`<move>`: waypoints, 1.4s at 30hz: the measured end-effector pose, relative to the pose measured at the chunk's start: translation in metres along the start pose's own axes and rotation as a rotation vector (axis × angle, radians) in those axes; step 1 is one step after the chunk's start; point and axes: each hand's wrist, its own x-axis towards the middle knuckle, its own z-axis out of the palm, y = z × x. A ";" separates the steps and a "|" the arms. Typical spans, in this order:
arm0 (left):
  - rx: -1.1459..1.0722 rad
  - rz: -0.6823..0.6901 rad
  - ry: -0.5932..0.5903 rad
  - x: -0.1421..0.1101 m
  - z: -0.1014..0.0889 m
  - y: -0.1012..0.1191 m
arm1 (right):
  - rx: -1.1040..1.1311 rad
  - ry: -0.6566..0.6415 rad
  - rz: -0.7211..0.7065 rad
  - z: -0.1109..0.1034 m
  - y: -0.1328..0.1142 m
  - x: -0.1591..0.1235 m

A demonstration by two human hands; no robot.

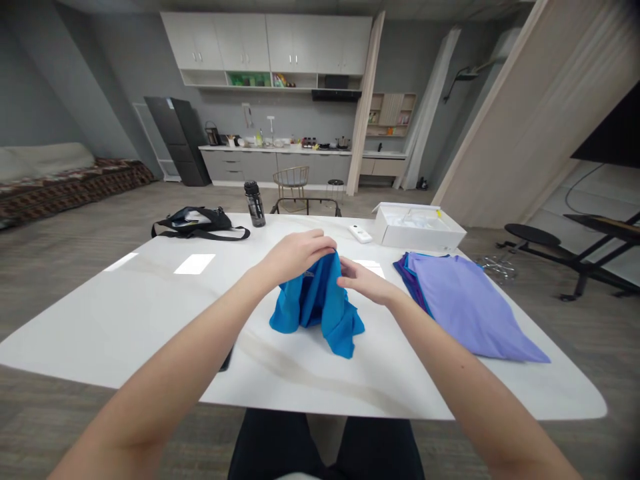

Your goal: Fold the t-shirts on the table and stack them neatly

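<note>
A bright blue cloth [333, 307] stands draped in folds over the white table, raised to a peak in the middle with its lower edges spread on the tabletop. Whatever may be under the folds is hidden. My left hand [300, 252] is closed on the top of the cloth, fingers pointing right. On the right side, my right hand [365, 280] touches the cloth, its thumb and fingers apart. Further right lies a stack of flat cloths, with a lavender cloth [470, 303] on top and darker purple and blue layers showing at its left edge.
Behind the hands are a white box [417, 227] holding clear plastic, a small white device [360, 234], a dark bottle [255, 203] and a black bag [195, 222]. A dark flat object [227, 360] shows partly beneath my left forearm. The white table [125, 320] has a rounded front edge.
</note>
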 end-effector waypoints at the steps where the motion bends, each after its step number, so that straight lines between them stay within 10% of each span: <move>1: -0.003 -0.005 -0.003 -0.001 0.000 0.001 | -0.014 -0.042 0.023 0.006 -0.006 0.002; 10: -0.031 -0.062 -0.169 -0.028 -0.002 -0.022 | -0.339 0.075 0.091 -0.022 -0.005 -0.001; 17: -0.087 -0.397 -0.412 -0.041 0.007 -0.038 | -0.788 0.183 0.037 -0.035 -0.011 -0.018; 21: -0.147 -0.442 -0.231 -0.046 0.009 -0.043 | -0.911 0.269 -0.012 -0.036 -0.010 -0.027; 33: -0.954 -0.637 0.323 -0.036 -0.001 -0.046 | -0.498 0.408 0.185 -0.072 -0.013 -0.045; 42: -0.593 -0.596 0.038 -0.040 -0.041 -0.039 | -0.089 0.449 0.133 -0.078 -0.032 -0.063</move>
